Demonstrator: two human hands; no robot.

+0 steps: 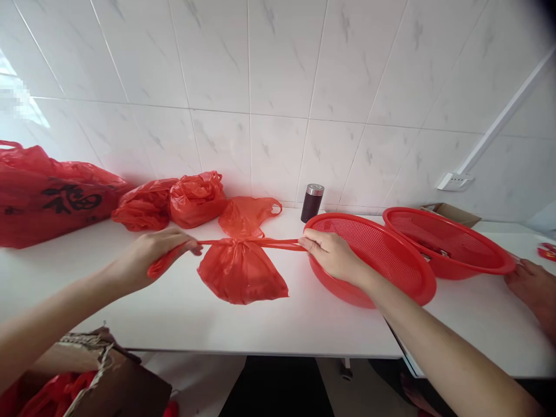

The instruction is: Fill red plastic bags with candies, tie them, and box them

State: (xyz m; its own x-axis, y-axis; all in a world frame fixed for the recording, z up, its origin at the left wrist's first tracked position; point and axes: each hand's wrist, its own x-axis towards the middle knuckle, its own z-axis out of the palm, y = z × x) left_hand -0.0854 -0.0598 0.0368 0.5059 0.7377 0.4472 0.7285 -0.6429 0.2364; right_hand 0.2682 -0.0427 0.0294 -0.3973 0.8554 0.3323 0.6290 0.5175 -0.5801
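A filled red plastic bag [243, 275] is in the middle of the view, gathered at its neck, with its two handles stretched out sideways. My left hand [163, 255] is closed around one handle, and a tail of red plastic sticks out below the fingers. The other handle is pinched in my right hand [328, 252], in front of the rim of a red mesh basket [369, 249]. Both handles look taut and meet at the bag's neck. What the bag contains is hidden by the plastic.
Against the tiled wall are a large red bag [65, 197], smaller red bags [197, 200], a flat red bag [247, 214] and a dark flask [311, 202]. A second basket [456, 243] is at right, beside another person's hand [532, 284]. Below left stands a cardboard box [130, 376].
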